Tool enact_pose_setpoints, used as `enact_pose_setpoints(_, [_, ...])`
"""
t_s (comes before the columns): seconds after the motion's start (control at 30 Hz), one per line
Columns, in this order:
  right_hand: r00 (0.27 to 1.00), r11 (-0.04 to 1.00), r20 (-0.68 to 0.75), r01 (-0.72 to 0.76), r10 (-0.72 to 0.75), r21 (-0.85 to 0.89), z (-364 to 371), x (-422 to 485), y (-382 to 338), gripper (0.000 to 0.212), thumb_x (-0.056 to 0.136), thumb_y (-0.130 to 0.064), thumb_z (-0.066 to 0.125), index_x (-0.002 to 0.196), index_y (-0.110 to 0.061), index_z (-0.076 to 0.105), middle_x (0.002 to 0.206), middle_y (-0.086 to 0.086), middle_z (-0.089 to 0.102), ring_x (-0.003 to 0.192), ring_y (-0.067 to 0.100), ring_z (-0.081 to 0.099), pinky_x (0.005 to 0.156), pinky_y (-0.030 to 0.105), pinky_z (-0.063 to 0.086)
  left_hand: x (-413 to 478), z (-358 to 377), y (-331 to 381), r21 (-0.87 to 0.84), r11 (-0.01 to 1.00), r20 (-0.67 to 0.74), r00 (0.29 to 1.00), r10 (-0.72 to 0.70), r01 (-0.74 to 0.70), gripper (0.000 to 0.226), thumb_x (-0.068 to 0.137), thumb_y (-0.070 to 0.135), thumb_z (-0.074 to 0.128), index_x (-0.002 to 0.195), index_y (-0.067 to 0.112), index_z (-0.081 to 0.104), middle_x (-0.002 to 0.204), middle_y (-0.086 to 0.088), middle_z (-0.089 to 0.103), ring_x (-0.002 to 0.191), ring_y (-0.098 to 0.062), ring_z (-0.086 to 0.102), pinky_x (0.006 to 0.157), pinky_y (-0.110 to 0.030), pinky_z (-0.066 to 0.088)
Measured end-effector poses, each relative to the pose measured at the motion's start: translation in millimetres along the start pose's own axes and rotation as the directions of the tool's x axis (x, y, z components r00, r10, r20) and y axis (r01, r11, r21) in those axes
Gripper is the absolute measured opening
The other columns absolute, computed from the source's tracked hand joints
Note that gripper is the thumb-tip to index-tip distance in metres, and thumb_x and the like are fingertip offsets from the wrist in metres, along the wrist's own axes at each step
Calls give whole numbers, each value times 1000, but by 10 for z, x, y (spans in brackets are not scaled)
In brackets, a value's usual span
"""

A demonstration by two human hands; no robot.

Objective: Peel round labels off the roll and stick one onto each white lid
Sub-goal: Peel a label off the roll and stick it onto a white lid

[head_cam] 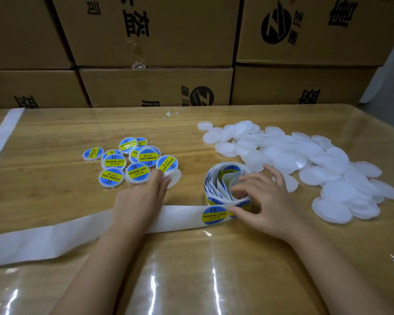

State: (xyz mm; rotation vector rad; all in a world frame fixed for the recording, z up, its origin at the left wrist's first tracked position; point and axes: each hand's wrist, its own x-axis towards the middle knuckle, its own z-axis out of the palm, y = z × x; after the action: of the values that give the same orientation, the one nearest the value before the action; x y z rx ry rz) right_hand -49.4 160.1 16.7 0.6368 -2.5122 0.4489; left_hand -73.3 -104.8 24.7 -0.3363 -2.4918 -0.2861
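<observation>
Inspector: Forearms nearest the lens reach out over the glossy table. The left hand lies with its fingers fairly straight, tips pressing one bare lid that sits just beside the labelled lids. The right hand curls its fingers into the loose roll, thumb against the strip next to the exposed label. It holds the roll, not the label.

Supervisor: Which step, and how far along?

Inspector: In my judgement, lifting the next label. Only a small cluster is finished, and the pile of white lids to the right remains large. The empty liner trails left beneath the left forearm.

Supervisor: What are your recommendations?

Inspector: Bend the liner back sharply at the label's edge so the rim lifts by itself. Take it by that rim only, keeping fingertips off the adhesive. Keep the bare lid pinned flat. Centre the label over it, lay one edge down first, then smooth across to drive out bubbles.

Supervisor: And the risks?

Inspector: The coil is slack and may unwind or fold a label onto itself. The lid is light and could skate on the slick cover.
</observation>
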Motion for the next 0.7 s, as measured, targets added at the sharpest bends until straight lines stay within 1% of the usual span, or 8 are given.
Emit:
enact_pose_setpoints(0.07, [1000, 999, 15, 25, -25, -31, 47, 2, -23, 24, 82, -45, 59, 80, -23, 68, 80, -17, 63, 91, 8, 57, 110, 39, 20, -23, -22, 177, -67, 997, 9, 999, -49, 49, 50, 89, 43, 25, 82, 5, 58, 50, -10, 59, 39, -34, 55, 39, -30, 37])
enact_pose_setpoints(0.17, [1000, 999, 16, 13, -12, -50, 87, 1, -45, 23, 81, -40, 63, 70, -20, 63, 68, -16, 58, 77, 10, 54, 103, 37, 26, -59, -62, 407, -75, 995, -34, 997, 70, -73, 39, 90, 38, 34, 73, 11, 57, 48, -5, 56, 40, -31, 52, 38, -24, 29])
enact_pose_setpoints(0.27, [1000, 999, 2, 14, -14, -52, 114, -1, -76, 27, 81, -42, 63, 66, -20, 58, 65, -17, 53, 73, 7, 49, 97, 32, 29, -78, -68, 567, -9, 980, -66, 978, 199, -200, 35, 89, 34, 40, 68, 14, 59, 46, -1, 51, 38, -26, 48, 37, -21, 20])
enact_pose_setpoints(0.4, [1000, 999, 1, 14, -14, -50, 124, 9, -124, 35, 82, -51, 54, 65, -21, 53, 66, -21, 41, 71, 6, 46, 94, 29, 28, -73, -7, 608, -67, 966, -78, 967, 244, -250, 29, 89, 32, 44, 71, 13, 57, 42, 0, 48, 33, -23, 44, 36, -19, 19])
enact_pose_setpoints(0.5, [999, 999, 17, -40, 40, -29, 83, -5, -72, 43, 86, -56, 47, 62, -21, 50, 59, -16, 47, 69, 8, 48, 97, 32, 27, -60, 5, 551, -90, 967, -88, 969, 231, -239, 28, 96, 35, 37, 79, 16, 48, 42, 0, 46, 33, -23, 42, 36, -19, 20])
enact_pose_setpoints(0.57, [997, 997, 21, -80, 80, 10, 45, -12, -29, 44, 87, -57, 44, 60, -21, 46, 58, -12, 48, 70, 8, 49, 101, 34, 26, -59, 22, 479, -77, 979, -66, 981, 184, -189, 41, 99, 38, 30, 75, 14, 53, 41, -1, 46, 32, -24, 44, 34, -21, 24])
enact_pose_setpoints(0.6, [995, 995, 21, -97, 96, 27, 28, -11, -14, 44, 86, -57, 43, 60, -22, 45, 58, -12, 48, 71, 9, 50, 102, 35, 25, -56, 27, 440, -58, 985, -57, 985, 162, -165, 44, 98, 38, 32, 71, 13, 56, 40, -2, 46, 32, -26, 44, 33, -21, 25])
enact_pose_setpoints(0.7, [990, 990, 16, -139, 138, 37, -8, -9, 1, 46, 85, -58, 40, 59, -20, 48, 58, -11, 49, 73, 11, 52, 102, 31, 23, -37, 15, 359, -17, 991, -60, 990, 130, -131, 37, 91, 34, 40, 66, 10, 54, 39, -6, 45, 31, -28, 43, 33, -21, 24])
